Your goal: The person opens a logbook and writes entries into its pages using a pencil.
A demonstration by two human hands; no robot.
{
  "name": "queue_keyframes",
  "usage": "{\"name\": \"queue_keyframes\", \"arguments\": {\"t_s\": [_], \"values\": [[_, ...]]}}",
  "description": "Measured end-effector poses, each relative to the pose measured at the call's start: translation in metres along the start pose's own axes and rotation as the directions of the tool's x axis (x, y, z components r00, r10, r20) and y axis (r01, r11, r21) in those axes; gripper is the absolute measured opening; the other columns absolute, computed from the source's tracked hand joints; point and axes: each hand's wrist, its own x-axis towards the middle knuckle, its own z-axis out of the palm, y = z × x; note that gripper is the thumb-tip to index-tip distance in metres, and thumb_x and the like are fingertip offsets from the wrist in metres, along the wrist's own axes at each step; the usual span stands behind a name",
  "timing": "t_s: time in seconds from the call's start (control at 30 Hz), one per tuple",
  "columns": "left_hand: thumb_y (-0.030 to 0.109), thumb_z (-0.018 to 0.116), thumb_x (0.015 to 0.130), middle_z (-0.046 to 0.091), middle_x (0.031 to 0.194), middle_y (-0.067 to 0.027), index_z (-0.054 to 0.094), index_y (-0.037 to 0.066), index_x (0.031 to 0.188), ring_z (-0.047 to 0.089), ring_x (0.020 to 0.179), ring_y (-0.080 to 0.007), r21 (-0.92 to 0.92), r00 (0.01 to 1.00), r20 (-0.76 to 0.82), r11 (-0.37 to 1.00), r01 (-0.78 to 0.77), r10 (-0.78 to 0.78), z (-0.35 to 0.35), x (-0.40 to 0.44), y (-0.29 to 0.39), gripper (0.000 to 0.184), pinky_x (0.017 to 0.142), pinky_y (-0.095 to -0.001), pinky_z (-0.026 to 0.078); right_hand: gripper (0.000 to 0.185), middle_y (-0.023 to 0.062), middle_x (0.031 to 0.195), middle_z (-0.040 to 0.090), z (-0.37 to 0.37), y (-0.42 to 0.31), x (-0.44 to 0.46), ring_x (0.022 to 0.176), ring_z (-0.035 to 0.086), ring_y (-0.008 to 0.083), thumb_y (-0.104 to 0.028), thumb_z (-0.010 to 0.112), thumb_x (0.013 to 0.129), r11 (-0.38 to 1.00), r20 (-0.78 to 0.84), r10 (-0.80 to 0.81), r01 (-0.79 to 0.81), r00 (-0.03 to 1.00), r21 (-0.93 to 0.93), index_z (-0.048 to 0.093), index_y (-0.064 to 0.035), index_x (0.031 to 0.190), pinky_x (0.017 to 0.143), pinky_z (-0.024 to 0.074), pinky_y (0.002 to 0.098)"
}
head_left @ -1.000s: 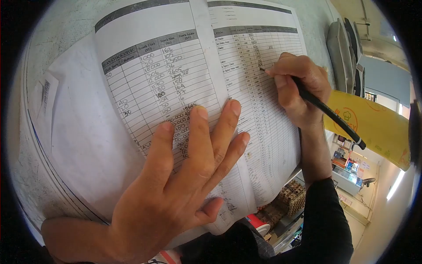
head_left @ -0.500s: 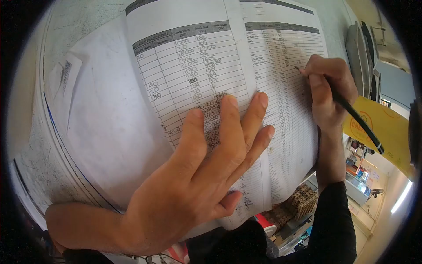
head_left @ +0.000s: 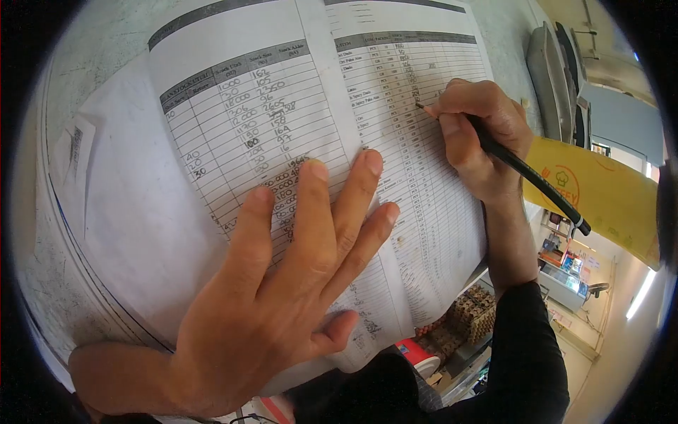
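Note:
Ruled stock sheets (head_left: 452, 219), printed with tables and filled with handwritten figures, lie across the worktop. My left hand (head_left: 275, 283) rests flat on the left-hand sheet, fingers spread, covering some of the written numbers. A black pencil (head_left: 533, 177) is pinched in my right hand (head_left: 487, 138). Its tip points at a column of handwritten figures on the right-hand sheet; whether it touches the paper I cannot tell. The pencil's back end slants down to the right, past my wrist.
Blank white paper (head_left: 134, 191) lies under the sheets on the left, with a small folded slip (head_left: 74, 162). A yellow printed panel (head_left: 600, 198) stands on the right. Below the worktop edge are stacked egg trays (head_left: 470, 314) and a red-and-white object (head_left: 418, 357).
The view has shifted, so the sheets and both hands appear farther left. The pencil tip has moved slightly leftward over the paper, closer to the handwritten column. My left hand stays flat.

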Motion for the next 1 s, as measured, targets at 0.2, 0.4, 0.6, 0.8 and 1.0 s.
{"name": "queue_keyframes", "arguments": {"t_s": [0.2,0.4,0.6,0.8,1.0], "values": [[0.055,0.025,0.087,0.042,0.137,-0.003,0.047,0.02,0.129,0.031,0.127,-0.0266,-0.011,0.986,0.157,0.999,-0.051,0.052,-0.014,0.005,-0.006,0.059,0.101,-0.0399,0.031,0.009,0.0021,0.061,0.053,-0.005,0.0,-0.001,0.05,0.052,0.0125,-0.003,0.056,0.068,1.0,0.04,-0.003,0.003,0.999,-0.022,0.055,-0.0059,0.077,0.048,0.041,0.0243],[0.054,0.025,0.087,0.042,0.137,-0.003,0.048,0.019,0.128,0.032,0.126,-0.0266,-0.058,0.981,0.194,0.998,0.023,-0.011,-0.018,0.006,-0.003,0.058,0.1,-0.0401,0.032,0.014,0.007,0.066,0.058,-0.005,0.002,0.001,0.052,0.046,0.0082,0.009,0.048,0.071,0.995,0.074,-0.076,0.081,0.994,-0.064,0.054,0.0,0.079,0.048,0.0365,0.0218],[0.054,0.026,0.088,0.043,0.136,-0.0033,0.049,0.019,0.127,0.032,0.126,-0.0265,0.009,0.969,0.246,1.0,-0.017,0.014,-0.018,0.004,-0.003,0.058,0.1,-0.0403,0.032,0.009,0.0023,0.06,0.053,-0.003,-0.004,0.0,0.052,0.054,0.0132,-0.003,0.056,0.068,0.998,0.021,0.041,-0.04,0.999,-0.056,0.055,-0.0069,0.075,0.049,0.0421,0.0244],[0.054,0.025,0.088,0.043,0.136,-0.0034,0.049,0.018,0.127,0.032,0.126,-0.0264,-0.078,0.997,0.074,0.997,0.018,-0.013,-0.007,0.002,-0.004,0.059,0.101,-0.0402,0.032,0.007,0.0022,0.059,0.053,-0.003,-0.005,0.003,0.051,0.053,0.0116,-0.003,0.055,0.069,0.994,0.019,0.058,-0.056,0.998,-0.089,0.055,-0.0066,0.075,0.048,0.0417,0.0237],[0.053,0.034,0.084,0.038,0.139,-0.0056,0.047,0.017,0.129,0.03,0.127,-0.0299,-0.029,0.984,0.169,0.998,-0.056,0.06,-0.018,0.005,-0.01,0.059,0.101,-0.0422,0.032,0.005,0.0027,0.068,0.056,-0.005,0.001,-0.003,0.055,0.05,0.0082,-0.003,0.053,0.076,0.985,-0.083,0.152,-0.145,0.985,0.089,0.055,-0.0043,0.081,0.049,0.0402,0.0216]]}}
